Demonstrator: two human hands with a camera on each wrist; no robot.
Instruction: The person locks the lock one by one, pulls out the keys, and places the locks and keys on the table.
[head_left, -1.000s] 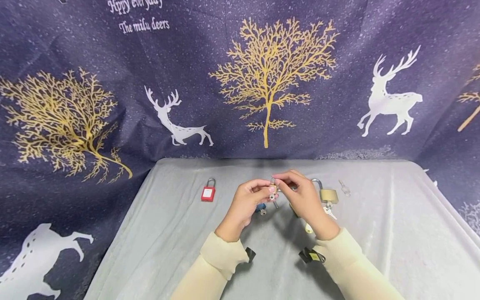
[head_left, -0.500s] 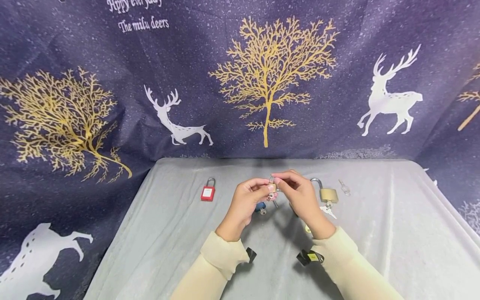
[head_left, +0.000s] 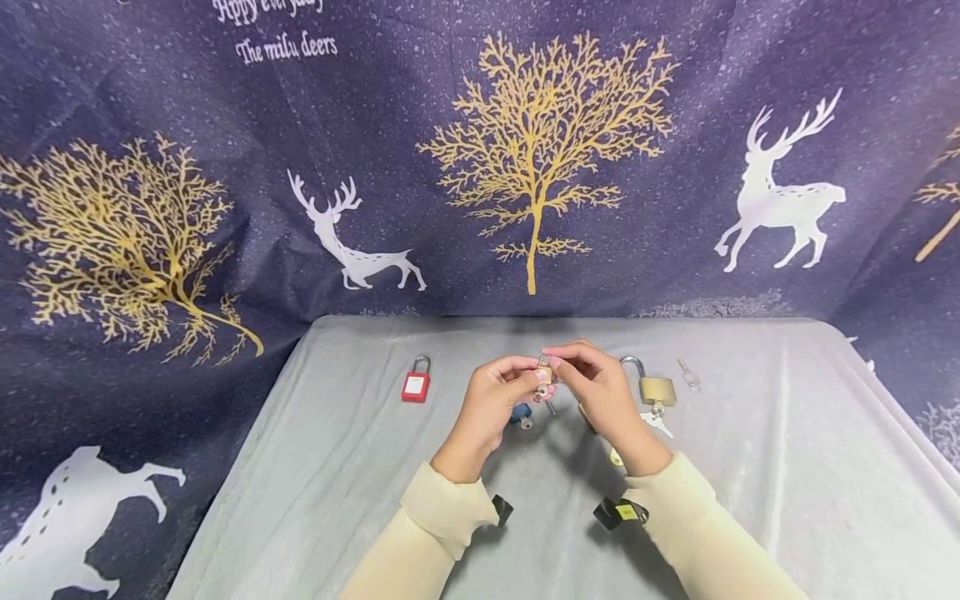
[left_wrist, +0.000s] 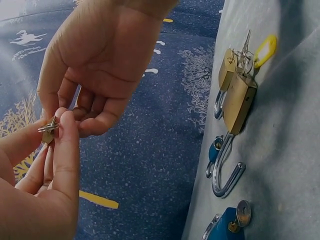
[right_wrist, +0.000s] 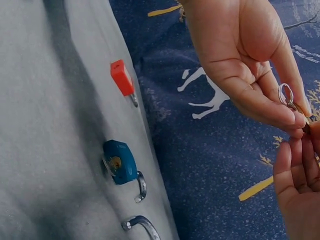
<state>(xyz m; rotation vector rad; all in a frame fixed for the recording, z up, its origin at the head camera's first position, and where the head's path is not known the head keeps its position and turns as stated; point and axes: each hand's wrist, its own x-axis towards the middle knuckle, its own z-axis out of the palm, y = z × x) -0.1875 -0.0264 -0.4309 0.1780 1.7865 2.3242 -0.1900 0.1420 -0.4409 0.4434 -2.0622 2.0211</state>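
Over the middle of the table, both hands hold a small brass padlock (head_left: pixel 545 373) with its shackle pointing up and away. My left hand (head_left: pixel 480 412) pinches the brass body between thumb and fingers. At the shackle, my right hand (head_left: pixel 607 396) pinches with thumb and forefinger, covering part of it. A metal key ring (right_wrist: pixel 285 93) hangs by the lock in the right wrist view. The left wrist view shows the brass body (left_wrist: pixel 48 137) between the fingertips. Whether the shackle is locked into the body, I cannot tell.
A red padlock (head_left: pixel 416 386) lies left. Below the hands is a blue padlock (head_left: pixel 521 412); a smaller blue one (left_wrist: pixel 215 149) lies farther off. Right are a large brass padlock (head_left: pixel 658 390) with keys (head_left: pixel 657 424), another brass padlock (left_wrist: pixel 227 72), a yellow tag (left_wrist: pixel 265 51) and a loose key (head_left: pixel 688 375).
My right hand and forearm have shifted slightly left, and the small padlock has tilted a little. Both hands keep their hold; the locks on the table have not moved.
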